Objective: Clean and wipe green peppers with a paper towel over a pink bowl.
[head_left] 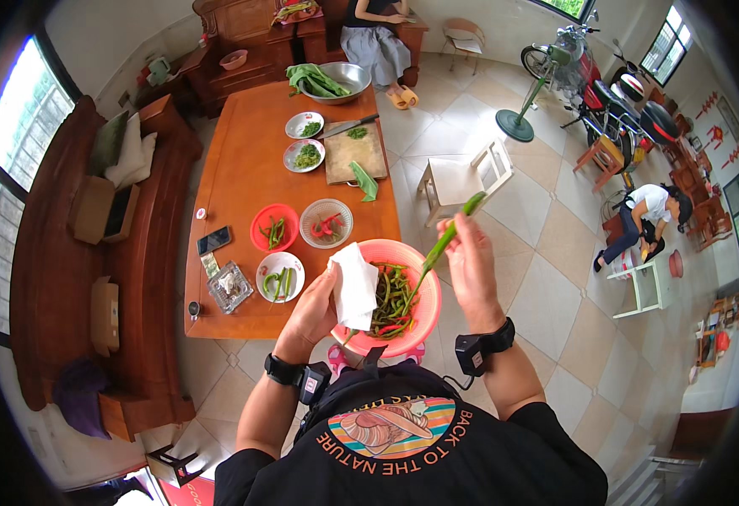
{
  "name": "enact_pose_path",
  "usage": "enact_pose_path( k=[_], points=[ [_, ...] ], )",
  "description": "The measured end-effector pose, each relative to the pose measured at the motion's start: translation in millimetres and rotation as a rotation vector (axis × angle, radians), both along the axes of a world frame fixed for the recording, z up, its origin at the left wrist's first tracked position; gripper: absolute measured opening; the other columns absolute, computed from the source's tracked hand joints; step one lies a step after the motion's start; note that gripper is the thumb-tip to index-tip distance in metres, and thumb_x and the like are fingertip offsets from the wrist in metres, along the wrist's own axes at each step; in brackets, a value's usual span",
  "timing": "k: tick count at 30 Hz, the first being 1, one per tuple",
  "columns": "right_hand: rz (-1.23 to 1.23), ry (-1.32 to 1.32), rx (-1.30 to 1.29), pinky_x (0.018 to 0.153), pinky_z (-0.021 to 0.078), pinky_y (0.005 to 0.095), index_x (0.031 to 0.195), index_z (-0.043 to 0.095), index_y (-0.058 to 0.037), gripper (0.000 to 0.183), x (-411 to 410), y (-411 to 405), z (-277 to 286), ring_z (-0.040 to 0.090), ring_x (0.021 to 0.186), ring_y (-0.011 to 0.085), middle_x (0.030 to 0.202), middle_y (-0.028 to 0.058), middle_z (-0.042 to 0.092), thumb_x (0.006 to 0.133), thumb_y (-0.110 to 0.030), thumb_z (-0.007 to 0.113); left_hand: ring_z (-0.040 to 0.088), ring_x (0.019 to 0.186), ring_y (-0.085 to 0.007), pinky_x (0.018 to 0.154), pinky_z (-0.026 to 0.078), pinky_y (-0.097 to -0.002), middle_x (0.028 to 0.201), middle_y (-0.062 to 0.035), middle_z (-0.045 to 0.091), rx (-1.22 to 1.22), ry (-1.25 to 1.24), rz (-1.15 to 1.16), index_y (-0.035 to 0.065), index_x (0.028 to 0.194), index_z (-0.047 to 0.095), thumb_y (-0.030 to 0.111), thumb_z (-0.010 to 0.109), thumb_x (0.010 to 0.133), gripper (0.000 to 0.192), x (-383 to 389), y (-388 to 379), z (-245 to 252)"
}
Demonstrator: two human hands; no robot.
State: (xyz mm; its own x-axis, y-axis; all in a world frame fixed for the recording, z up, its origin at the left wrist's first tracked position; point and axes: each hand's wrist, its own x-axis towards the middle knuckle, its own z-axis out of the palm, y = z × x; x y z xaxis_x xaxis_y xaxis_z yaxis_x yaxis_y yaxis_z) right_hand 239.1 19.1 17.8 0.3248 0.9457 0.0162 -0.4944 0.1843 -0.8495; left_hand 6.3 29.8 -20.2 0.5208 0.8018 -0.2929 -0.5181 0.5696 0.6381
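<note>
A white tissue is held in my left hand, over the left side of a pink plastic colander. The colander holds many green chili peppers and a few red ones. My right hand, right of the colander, pinches a long green chili pepper that slants up past the fingertips; its thin end hangs over the colander. On the wooden table, a red basket holds green peppers, a clear plastic basket holds red peppers, and a white bowl holds several green ones.
On the table are a glass ashtray, a phone, a cutting board with a knife, two bowls of chopped greens, and a metal basin. A white chair stands right of it. Two people sit farther off.
</note>
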Motion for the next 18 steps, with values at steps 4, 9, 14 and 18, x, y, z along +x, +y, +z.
enact_pose_path(
  k=[4, 9, 14, 18],
  points=[
    [0.125, -0.168, 0.015, 0.080, 0.0425, 0.0255, 0.083, 0.059, -0.0074, 0.019, -19.3, -7.6, 5.1, 0.055, 0.085, 0.0089, 0.088, 0.0023, 0.061, 0.089, -0.025, 0.059, 0.055, 0.107, -0.0201, 0.094, 0.043, -0.0348, 0.120, -0.0100, 0.053, -0.041, -0.093, -0.034, 0.0013, 0.127, 0.040, 0.030, 0.038, 0.097, 0.042, 7.1, 2.0, 0.6],
    [0.280, -0.289, -0.025, 0.071, 0.0417, 0.0195, 0.095, 0.060, -0.0049, 0.020, -39.6, -12.5, 5.2, 0.053, 0.078, 0.0039, 0.087, -0.0002, 0.059, 0.088, -0.024, 0.060, 0.053, 0.109, -0.0169, 0.094, 0.043, -0.0320, 0.122, -0.0090, 0.052, 0.067, -0.018, -0.049, 0.0013, 0.130, 0.038, 0.031, 0.037, 0.097, 0.044, 17.7, 0.2, 5.5],
    [0.163, -0.698, 0.072, 0.053, 0.0331, 0.0162, 0.090, 0.059, -0.0011, 0.018, -47.9, -5.3, -1.9, 0.042, 0.061, -0.0006, 0.067, -0.0064, 0.049, 0.088, -0.019, 0.060, 0.055, 0.103, -0.0134, 0.089, 0.044, -0.0289, 0.115, -0.0071, 0.055, 0.202, 0.273, -0.157, 0.0010, 0.132, 0.036, 0.033, 0.032, 0.099, 0.046, 11.9, -1.1, -8.4],
    [0.247, -0.620, -0.031, 0.061, 0.0429, 0.0202, 0.089, 0.061, -0.0002, 0.021, -43.5, -5.2, -1.3, 0.053, 0.066, 0.0043, 0.076, 0.0008, 0.061, 0.087, -0.021, 0.061, 0.059, 0.090, -0.0124, 0.076, 0.049, -0.0256, 0.104, -0.0065, 0.060, 0.078, 0.061, -0.026, 0.0006, 0.123, 0.046, 0.036, 0.032, 0.098, 0.046, 23.3, -11.7, 31.3]
  ],
)
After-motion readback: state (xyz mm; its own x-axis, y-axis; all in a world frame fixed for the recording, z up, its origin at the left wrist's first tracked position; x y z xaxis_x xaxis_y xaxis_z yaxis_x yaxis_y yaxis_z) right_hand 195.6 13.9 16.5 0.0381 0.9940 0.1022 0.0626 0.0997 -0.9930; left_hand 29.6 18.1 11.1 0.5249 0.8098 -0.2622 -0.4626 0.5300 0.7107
